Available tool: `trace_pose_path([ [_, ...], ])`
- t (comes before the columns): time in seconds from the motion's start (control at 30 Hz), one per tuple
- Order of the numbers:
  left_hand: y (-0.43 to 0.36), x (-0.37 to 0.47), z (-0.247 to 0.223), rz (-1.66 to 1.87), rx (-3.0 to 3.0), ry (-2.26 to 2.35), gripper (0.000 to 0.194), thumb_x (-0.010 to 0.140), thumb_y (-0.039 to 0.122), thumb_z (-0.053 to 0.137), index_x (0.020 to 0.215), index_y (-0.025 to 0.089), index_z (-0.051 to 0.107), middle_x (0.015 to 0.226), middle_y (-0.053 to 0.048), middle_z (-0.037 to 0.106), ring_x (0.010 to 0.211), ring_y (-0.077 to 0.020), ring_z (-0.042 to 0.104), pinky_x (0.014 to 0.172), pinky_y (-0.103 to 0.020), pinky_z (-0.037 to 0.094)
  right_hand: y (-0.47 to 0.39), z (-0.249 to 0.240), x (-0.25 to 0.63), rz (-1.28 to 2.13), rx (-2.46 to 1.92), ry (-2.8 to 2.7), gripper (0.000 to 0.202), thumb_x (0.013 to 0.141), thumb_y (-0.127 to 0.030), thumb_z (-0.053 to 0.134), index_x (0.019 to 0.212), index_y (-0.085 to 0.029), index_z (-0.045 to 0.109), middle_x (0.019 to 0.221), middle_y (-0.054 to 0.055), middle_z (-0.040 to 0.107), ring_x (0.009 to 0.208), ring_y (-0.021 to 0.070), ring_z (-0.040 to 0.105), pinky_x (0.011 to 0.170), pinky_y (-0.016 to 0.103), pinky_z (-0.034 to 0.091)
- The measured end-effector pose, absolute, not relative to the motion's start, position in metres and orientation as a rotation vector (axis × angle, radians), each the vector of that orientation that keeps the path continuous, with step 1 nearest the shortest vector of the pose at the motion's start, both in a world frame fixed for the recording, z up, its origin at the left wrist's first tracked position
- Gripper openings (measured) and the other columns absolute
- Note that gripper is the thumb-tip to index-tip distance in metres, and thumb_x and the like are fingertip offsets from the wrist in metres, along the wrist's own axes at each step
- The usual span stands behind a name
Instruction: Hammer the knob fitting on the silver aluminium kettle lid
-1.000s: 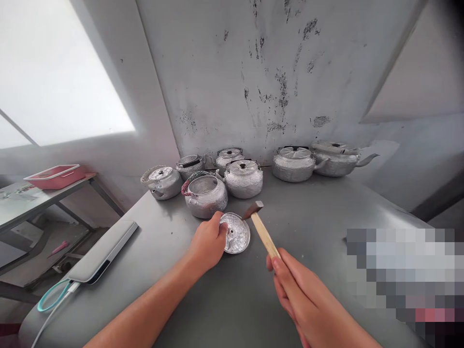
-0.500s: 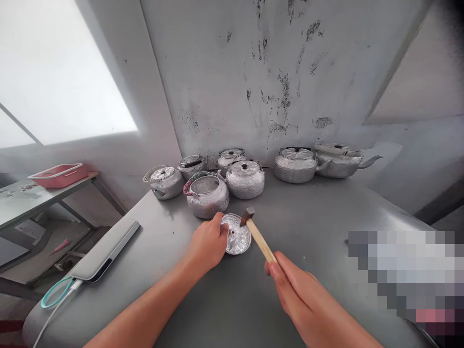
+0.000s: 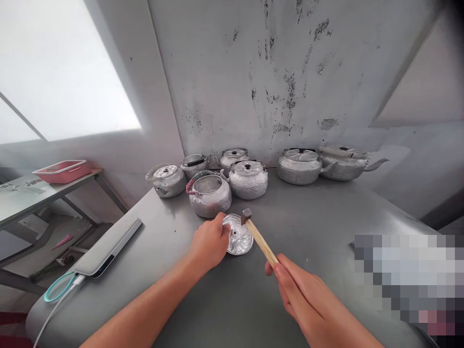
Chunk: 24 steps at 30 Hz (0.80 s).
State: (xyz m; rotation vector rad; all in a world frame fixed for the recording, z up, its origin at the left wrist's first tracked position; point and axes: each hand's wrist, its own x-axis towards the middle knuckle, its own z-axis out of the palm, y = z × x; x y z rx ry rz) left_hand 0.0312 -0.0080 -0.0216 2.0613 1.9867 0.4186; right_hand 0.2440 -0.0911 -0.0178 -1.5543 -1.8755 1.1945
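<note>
My left hand (image 3: 211,240) is closed on the left edge of a round, dented metal lid (image 3: 239,240), which has a small dark hole at its centre. In my right hand (image 3: 295,285) is the wooden handle of a hammer (image 3: 263,245). The hammer's head is over the lid's upper right part; whether it touches the metal I cannot tell. Just behind the lid stands a lidless kettle (image 3: 210,200) with a red and green wrapped handle.
Several more metal kettles stand along the wall, among them a lidded kettle (image 3: 249,182) and a long-spouted one (image 3: 342,166). A power bank (image 3: 108,244) with a cable lies at the left. A pink basket (image 3: 67,172) is on a side table. Something pixelated (image 3: 406,270) is at the right.
The view has shifted slightly, so everything sits a little further right. The hammer head is marginally different in angle over the lid. Both hands keep their hold.
</note>
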Motion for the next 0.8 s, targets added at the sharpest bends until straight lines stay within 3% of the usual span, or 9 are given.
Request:
trace_pose_path([
  [0.13, -0.0078, 0.0318, -0.0197, 0.399, 2.053, 1.987, 0.017, 0.097, 0.031, 0.037, 0.097, 0.025, 0.053, 0.087, -0.006, 0.069, 0.082, -0.0260, 0.065, 0.060, -0.029, 0.030, -0.0903, -0.0204, 0.2486, 1.319, -1.648, -1.716, 0.048, 0.097, -0.067, 0.019, 0.081, -0.027, 0.041, 0.070, -0.005, 0.038, 0.063, 0.0145, 0.041, 0.053, 0.024, 0.036],
  [0.3, -0.0082, 0.0320, -0.0194, 0.399, 2.057, 1.986, 0.016, 0.097, 0.031, 0.037, 0.094, 0.025, 0.051, 0.086, -0.005, 0.069, 0.081, -0.0256, 0.065, 0.059, -0.028, 0.031, -0.0915, -0.0168, 0.2477, 1.446, -1.715, -1.693, 0.047, 0.098, -0.065, 0.016, 0.090, -0.028, 0.043, 0.067, -0.005, 0.037, 0.057, 0.0136, 0.039, 0.037, 0.022, 0.026],
  [0.4, -0.0081, 0.0317, -0.0201, 0.401, 2.056, 1.982, 0.016, 0.097, 0.031, 0.037, 0.093, 0.025, 0.051, 0.086, -0.005, 0.069, 0.080, -0.0253, 0.064, 0.058, -0.028, 0.030, -0.0905, -0.0159, 0.2443, 1.417, -1.616, -1.743, 0.046, 0.098, -0.064, 0.017, 0.087, -0.027, 0.042, 0.065, -0.005, 0.034, 0.058, 0.0133, 0.041, 0.036, 0.020, 0.026],
  [0.57, -0.0074, 0.0307, -0.0206, 0.390, 2.053, 1.988, 0.017, 0.097, 0.032, 0.036, 0.097, 0.025, 0.052, 0.085, -0.005, 0.069, 0.080, -0.0266, 0.064, 0.058, -0.029, 0.030, -0.0910, -0.0176, 0.2415, 1.608, -1.676, -1.552, 0.045, 0.099, -0.062, 0.014, 0.092, -0.027, 0.041, 0.065, -0.008, 0.031, 0.045, 0.0094, 0.025, 0.032, 0.018, 0.028],
  [0.8, -0.0067, 0.0306, -0.0223, 0.390, 2.055, 1.995, 0.016, 0.097, 0.032, 0.038, 0.094, 0.025, 0.052, 0.086, -0.005, 0.069, 0.082, -0.0269, 0.065, 0.058, -0.029, 0.030, -0.0906, -0.0189, 0.2416, 1.624, -1.667, -1.512, 0.046, 0.098, -0.064, 0.018, 0.095, -0.027, 0.044, 0.065, -0.008, 0.033, 0.045, 0.0087, 0.025, 0.033, 0.016, 0.030],
])
